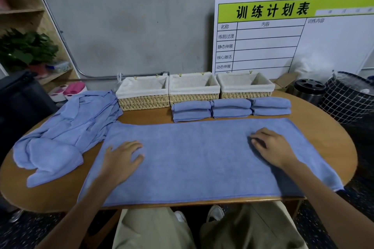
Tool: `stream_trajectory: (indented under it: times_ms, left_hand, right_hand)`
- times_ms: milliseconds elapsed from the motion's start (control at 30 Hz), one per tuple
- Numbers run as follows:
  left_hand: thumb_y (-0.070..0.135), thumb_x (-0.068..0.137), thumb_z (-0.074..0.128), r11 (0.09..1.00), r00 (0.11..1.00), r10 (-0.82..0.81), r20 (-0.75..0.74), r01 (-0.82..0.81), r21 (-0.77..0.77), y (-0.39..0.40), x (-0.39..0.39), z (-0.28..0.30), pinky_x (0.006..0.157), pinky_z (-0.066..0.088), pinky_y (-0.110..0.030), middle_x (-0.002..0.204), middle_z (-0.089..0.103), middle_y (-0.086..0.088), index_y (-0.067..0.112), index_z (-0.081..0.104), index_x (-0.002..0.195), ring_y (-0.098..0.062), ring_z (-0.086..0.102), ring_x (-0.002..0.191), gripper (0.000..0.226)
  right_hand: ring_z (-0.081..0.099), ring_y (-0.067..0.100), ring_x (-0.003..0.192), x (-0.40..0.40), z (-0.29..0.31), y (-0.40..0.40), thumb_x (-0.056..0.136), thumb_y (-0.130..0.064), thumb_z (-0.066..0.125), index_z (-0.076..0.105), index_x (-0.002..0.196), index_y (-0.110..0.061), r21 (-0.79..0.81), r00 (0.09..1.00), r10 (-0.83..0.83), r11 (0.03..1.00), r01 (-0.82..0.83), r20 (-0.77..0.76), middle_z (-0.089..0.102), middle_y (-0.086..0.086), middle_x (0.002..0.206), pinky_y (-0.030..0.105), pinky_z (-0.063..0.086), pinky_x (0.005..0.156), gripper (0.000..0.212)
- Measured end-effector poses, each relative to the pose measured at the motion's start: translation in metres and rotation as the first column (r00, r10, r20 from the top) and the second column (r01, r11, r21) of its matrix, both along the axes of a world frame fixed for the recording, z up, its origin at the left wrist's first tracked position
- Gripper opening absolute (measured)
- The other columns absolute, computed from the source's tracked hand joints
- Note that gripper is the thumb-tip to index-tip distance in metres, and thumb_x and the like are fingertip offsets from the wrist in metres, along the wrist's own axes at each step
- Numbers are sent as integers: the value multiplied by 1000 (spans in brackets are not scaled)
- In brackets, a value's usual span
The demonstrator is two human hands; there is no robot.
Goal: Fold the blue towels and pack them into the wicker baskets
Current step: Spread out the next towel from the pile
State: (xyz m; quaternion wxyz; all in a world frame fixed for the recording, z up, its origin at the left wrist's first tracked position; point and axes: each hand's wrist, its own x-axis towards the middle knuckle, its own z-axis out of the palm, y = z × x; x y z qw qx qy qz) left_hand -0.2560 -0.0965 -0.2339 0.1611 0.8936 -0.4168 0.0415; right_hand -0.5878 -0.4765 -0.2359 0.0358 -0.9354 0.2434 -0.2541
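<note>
Left hand (123, 157) and right hand (270, 145) both lie flat, fingers spread, on the towel (194, 157) laid out across the table (315, 119). Six folded towels (230, 108) sit right in front of three baskets (194, 89), loose pile (66, 131) at left.

One blue towel (194, 157) spread flat, lengthwise across the table front. Crumpled pile of blue towels (66, 133) at left. Six folded towels (230, 108) in three stacks of two, just before the baskets. Three lined wicker baskets (194, 88) in a row at back, all empty.
</note>
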Motion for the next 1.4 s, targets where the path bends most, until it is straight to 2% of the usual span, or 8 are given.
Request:
stream_trajectory:
  times_ms: [100,200,333,533,767,1000,1233,1400]
  left_hand:
    - [65,98,38,992,995,2,-101,11,126,18,-5,-12,118,5,-60,164,18,16,45,33,151,-13,11,154,57]
    - [80,85,19,982,994,-10,-110,31,186,18,-4,-6,117,4,-63,166,8,16,50,23,153,-16,3,155,74]
    - [77,86,23,976,994,9,-105,14,218,18,-7,-5,117,8,-64,166,11,16,51,25,151,-17,7,154,70]
    - [57,98,41,1000,997,-6,73,8,-30,-26,15,30,81,48,-37,118,65,7,30,71,111,-21,64,107,42]
    - [38,94,63,994,999,23,34,-19,-108,-104,65,12,84,49,-43,107,63,2,28,73,104,-28,59,101,17]
    - [13,96,62,974,995,-3,101,26,-226,-109,67,-1,76,40,-42,82,58,9,27,55,88,-26,60,81,17]
    - [20,102,52,955,984,-150,101,170,-242,-103,73,17,93,40,-49,115,63,-10,12,59,121,-31,59,108,22]
    - [42,103,36,867,927,-353,129,376,-328,-58,45,5,75,39,-33,90,47,5,18,66,103,-13,52,82,38]
  right_hand:
    - [55,19,125,-25,-10,1,101,-48,42,59,136,-26,71,984,12,997,1,-180,53,-7,143,42,44,98,45]
    - [45,14,137,-47,-8,-1,94,-66,21,55,139,-35,143,988,-91,984,109,-124,48,-13,149,42,33,107,65]
    - [17,14,150,-46,-3,4,101,-61,26,29,152,-41,186,918,-91,967,174,-385,22,-16,162,45,17,120,55]
    - [59,34,97,2,19,-12,103,-42,39,66,98,-21,-5,963,-237,971,238,-128,63,4,103,40,36,73,35]
    - [57,33,94,80,8,-66,95,-34,64,71,103,-22,53,995,-58,997,63,-87,64,4,106,44,48,75,16]
    - [50,21,80,81,-2,-72,99,-23,55,53,90,-21,104,999,29,994,-31,18,56,-2,88,34,31,71,10]
    - [55,18,80,68,23,-60,98,-15,57,47,109,-13,242,989,93,963,-119,115,57,-3,90,33,38,70,15]
    - [47,11,75,24,18,-36,99,-45,42,57,90,-13,90,964,266,960,-265,-5,53,-4,84,29,33,67,37]
